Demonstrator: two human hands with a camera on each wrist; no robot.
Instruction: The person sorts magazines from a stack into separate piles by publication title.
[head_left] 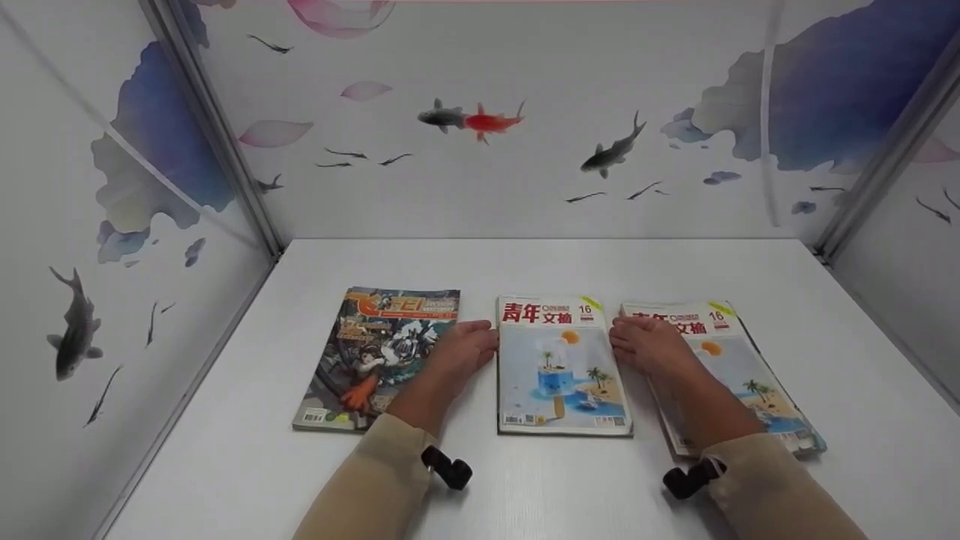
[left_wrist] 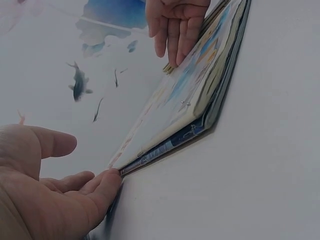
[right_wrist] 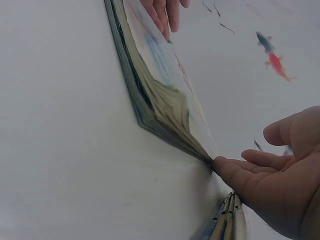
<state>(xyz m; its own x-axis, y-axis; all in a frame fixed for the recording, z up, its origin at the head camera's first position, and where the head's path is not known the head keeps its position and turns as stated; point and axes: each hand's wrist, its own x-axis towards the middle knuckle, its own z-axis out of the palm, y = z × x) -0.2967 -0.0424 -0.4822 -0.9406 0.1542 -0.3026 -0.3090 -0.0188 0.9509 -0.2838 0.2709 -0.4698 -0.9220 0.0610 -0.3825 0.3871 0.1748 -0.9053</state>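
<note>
A magazine stack (head_left: 564, 375) with a palm-and-popsicle cover lies flat between my two hands in the head view. My left hand (head_left: 469, 349) is at its left edge, and the left wrist view shows the fingertips (left_wrist: 114, 175) touching the side of the stack. On the other side my right hand (head_left: 649, 345) touches the right edge with its fingertips (right_wrist: 218, 164), thumb apart. Fingers of both hands are fairly straight. The stack's layered page edges (right_wrist: 155, 107) show in the right wrist view.
Left of the middle stack lies a magazine (head_left: 390, 352) with a dark comic-style cover, partly under my left forearm. Another magazine pile (head_left: 757, 375) with the same beach cover sits tilted at the right, partly hidden by my right arm. Fish-printed walls (head_left: 510, 195) enclose the white table (head_left: 540, 262).
</note>
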